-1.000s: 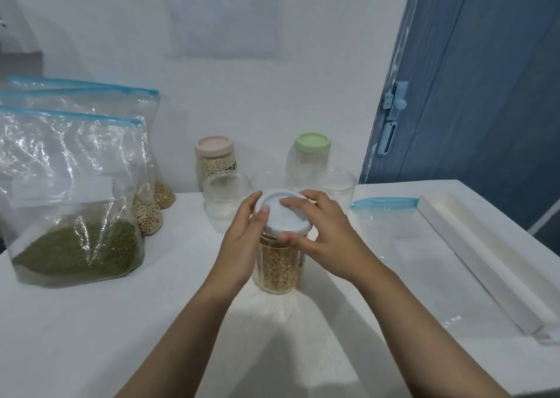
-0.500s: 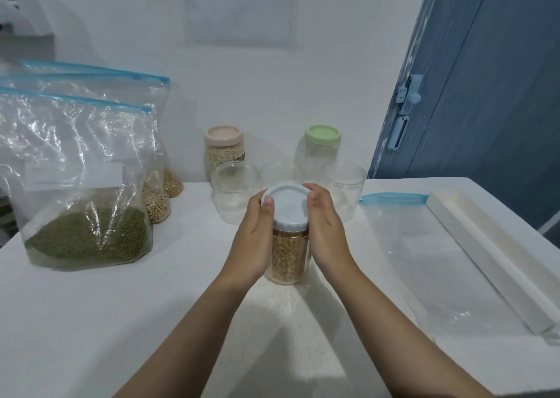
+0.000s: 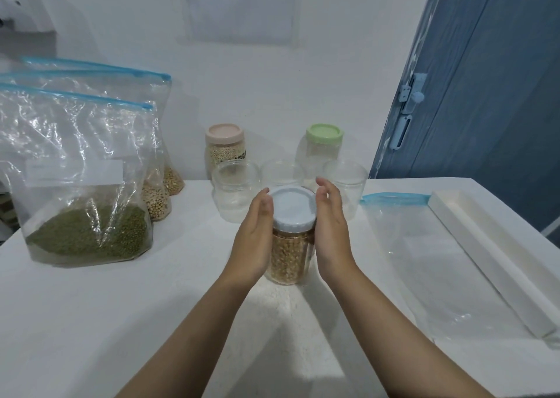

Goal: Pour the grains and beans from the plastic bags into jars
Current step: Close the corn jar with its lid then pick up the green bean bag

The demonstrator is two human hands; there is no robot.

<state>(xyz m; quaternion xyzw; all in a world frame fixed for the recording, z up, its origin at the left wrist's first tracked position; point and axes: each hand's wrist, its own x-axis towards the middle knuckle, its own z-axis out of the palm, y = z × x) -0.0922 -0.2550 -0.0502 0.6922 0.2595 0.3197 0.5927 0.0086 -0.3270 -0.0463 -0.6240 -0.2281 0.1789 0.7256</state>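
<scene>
Standing between 2 flat hands, left (image 3: 253,240) and right (image 3: 331,231), capped jar (image 3: 291,240) stays ungripped.

Jar (image 3: 291,246) with lid (image 3: 292,207) on stands upright at centre of the table (image 3: 121,322). Left hand (image 3: 254,240) lies against its left side, right hand (image 3: 330,231) at its right side. Behind the jar, three open tubs (image 3: 235,191) in a row; behind those, two lidded jars (image 3: 225,149) by the wall. Three bags (image 3: 81,185) stand at left, one before another. An empty bag (image 3: 439,261) lies flat at right, with a tray (image 3: 497,252) just beyond it at the table's right edge.
</scene>
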